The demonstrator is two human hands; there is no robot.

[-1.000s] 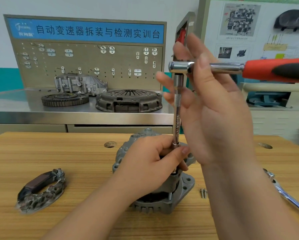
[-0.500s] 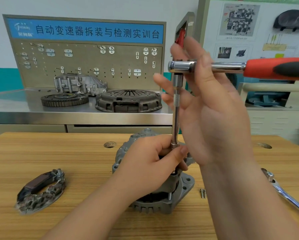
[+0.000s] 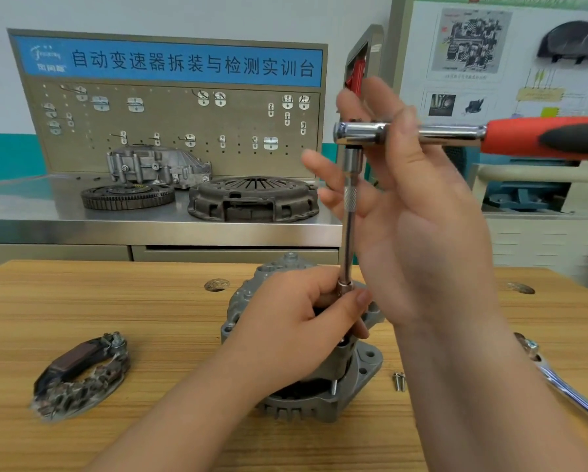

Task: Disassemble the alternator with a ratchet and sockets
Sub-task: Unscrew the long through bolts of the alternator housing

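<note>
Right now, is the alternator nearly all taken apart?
Partly. Done: a removed part and two screws lie on the table. In hand: the left hand steadies the extension bar on the alternator; the right hand holds the ratchet. Left: its body is still together.

Bright, even indoor light; only a soft shadow lies under the alternator [image 3: 362, 383]. Glare streaks the chrome ratchet [image 3: 438, 132] and the steel bench [image 3: 149, 229]. Wide-angle distortion bends the edges, and the wrench [image 3: 573, 395] at right is blurred
</note>
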